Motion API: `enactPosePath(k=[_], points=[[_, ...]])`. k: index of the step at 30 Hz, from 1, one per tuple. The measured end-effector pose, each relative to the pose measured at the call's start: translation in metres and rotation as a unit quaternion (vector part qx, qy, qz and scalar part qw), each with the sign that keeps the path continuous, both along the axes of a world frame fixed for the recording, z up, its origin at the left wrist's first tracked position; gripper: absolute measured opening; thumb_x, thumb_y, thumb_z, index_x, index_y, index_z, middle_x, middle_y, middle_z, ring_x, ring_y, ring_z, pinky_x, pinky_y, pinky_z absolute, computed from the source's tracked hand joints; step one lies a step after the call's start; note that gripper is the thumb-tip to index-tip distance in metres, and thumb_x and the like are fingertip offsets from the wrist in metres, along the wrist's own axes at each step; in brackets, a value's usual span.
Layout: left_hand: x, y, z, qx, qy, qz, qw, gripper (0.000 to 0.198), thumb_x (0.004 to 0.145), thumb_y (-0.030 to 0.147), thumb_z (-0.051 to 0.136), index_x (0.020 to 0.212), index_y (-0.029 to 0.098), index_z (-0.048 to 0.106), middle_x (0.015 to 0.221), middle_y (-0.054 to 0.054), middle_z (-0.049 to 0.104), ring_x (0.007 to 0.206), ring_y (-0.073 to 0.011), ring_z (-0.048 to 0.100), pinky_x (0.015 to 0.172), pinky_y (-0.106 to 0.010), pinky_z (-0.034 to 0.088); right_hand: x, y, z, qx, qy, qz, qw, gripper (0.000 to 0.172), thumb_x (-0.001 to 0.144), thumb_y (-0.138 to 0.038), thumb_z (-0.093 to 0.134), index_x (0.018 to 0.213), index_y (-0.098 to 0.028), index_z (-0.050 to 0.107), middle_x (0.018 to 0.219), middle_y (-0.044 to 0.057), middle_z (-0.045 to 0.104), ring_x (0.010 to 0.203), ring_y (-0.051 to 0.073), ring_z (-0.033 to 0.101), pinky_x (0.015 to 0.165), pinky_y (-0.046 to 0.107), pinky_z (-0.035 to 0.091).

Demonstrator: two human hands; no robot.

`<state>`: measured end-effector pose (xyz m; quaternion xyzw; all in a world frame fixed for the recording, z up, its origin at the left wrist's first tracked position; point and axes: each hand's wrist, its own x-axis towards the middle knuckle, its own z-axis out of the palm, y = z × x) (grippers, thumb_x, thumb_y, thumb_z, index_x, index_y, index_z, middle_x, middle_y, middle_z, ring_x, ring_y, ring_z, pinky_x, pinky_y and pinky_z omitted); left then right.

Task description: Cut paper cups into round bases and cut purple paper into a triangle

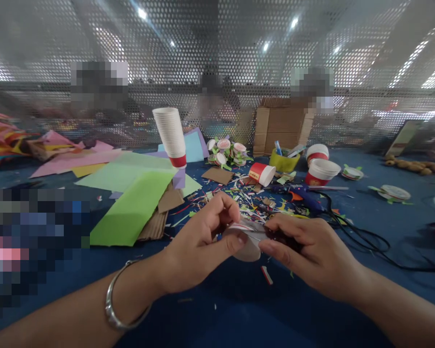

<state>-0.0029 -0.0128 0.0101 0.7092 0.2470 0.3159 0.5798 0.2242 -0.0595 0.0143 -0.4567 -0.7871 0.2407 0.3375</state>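
Observation:
My left hand and my right hand meet above the blue table. Both pinch a small flattened paper cup piece, white with a red stripe along its top. The left thumb and fingers close on its left edge, and a silver bangle sits on that wrist. The right fingers curl round its right side; something dark under them is hidden. Paper scraps lie scattered just beyond the hands.
A tilted stack of white cups, green paper sheets, cardboard pieces, red-and-white cups, a yellow-green bowl, a blue glue gun with black cable, a cardboard box and a perforated metal screen with people behind it.

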Motion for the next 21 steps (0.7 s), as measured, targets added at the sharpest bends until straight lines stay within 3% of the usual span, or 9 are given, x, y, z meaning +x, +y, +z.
enactPosePath(k=[8, 15, 21], points=[[0.003, -0.002, 0.005, -0.022, -0.024, -0.006, 0.999, 0.023, 0.098, 0.029, 0.063, 0.102, 0.022, 0.041, 0.088, 0.003, 0.055, 0.075, -0.0090, 0.049, 0.066, -0.023, 0.042, 0.001, -0.002, 0.004, 0.048, -0.022, 0.000, 0.999, 0.033, 0.101, -0.040, 0.057, 0.076, -0.018, 0.061, 0.061, -0.006, 0.048, 0.052, 0.007, 0.040, 0.050, 0.022, 0.032], [0.011, 0.000, 0.010, -0.087, -0.045, 0.018, 0.995, 0.031, 0.092, 0.014, 0.065, 0.111, 0.019, 0.042, 0.079, 0.003, 0.066, 0.066, -0.0085, 0.059, 0.061, -0.020, 0.045, 0.002, 0.002, 0.001, 0.043, -0.045, -0.034, 0.998, 0.034, 0.100, -0.043, 0.056, 0.077, -0.019, 0.063, 0.064, -0.004, 0.052, 0.056, 0.009, 0.046, 0.053, 0.024, 0.035], [0.014, 0.000, 0.011, -0.130, -0.061, 0.043, 0.989, 0.042, 0.090, 0.010, 0.067, 0.123, 0.015, 0.042, 0.071, 0.004, 0.066, 0.062, -0.0090, 0.061, 0.056, -0.018, 0.045, 0.003, 0.007, -0.003, 0.019, -0.039, -0.035, 0.998, 0.040, 0.102, -0.046, 0.052, 0.073, -0.020, 0.059, 0.066, -0.004, 0.049, 0.061, 0.011, 0.045, 0.057, 0.027, 0.035]])
